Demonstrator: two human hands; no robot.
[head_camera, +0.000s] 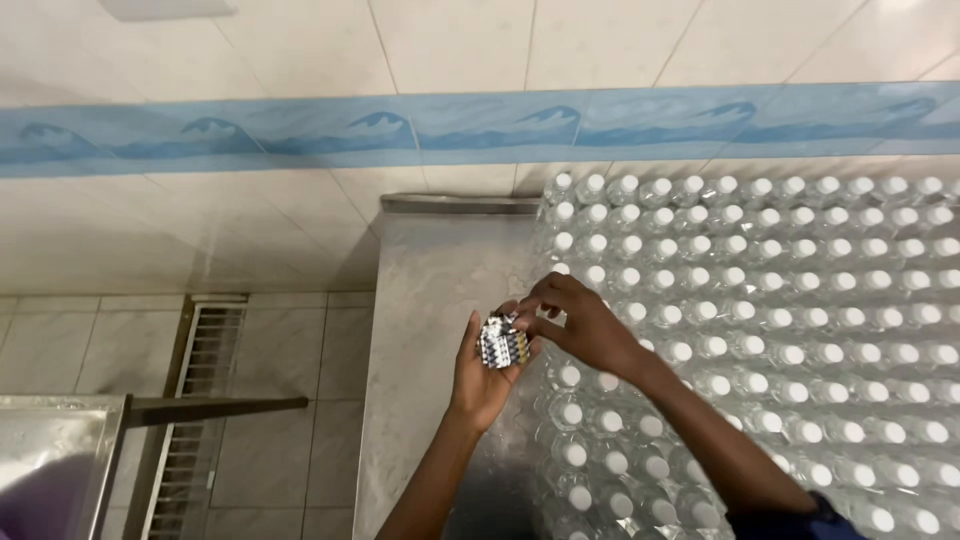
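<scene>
1. Nearest the camera, the right forearm crossed above the clear capped bottles (800, 330), with a dark blue sleeve (800, 520) at its lower end
2. A small stack of shiny printed labels (502, 342) lay in the left hand (482, 372), palm up, fingers curled round its edges
3. The right hand (580, 322) met the stack from above, thumb and fingertips pinched narrowly on its top corner
4. Both hands hovered over the left edge of the bottles, which were packed in tight rows across a steel table (430, 330)
5. A floor drain grate (190, 420) ran to the left; a blue wave-patterned tile band (300, 130) crossed the wall
</scene>
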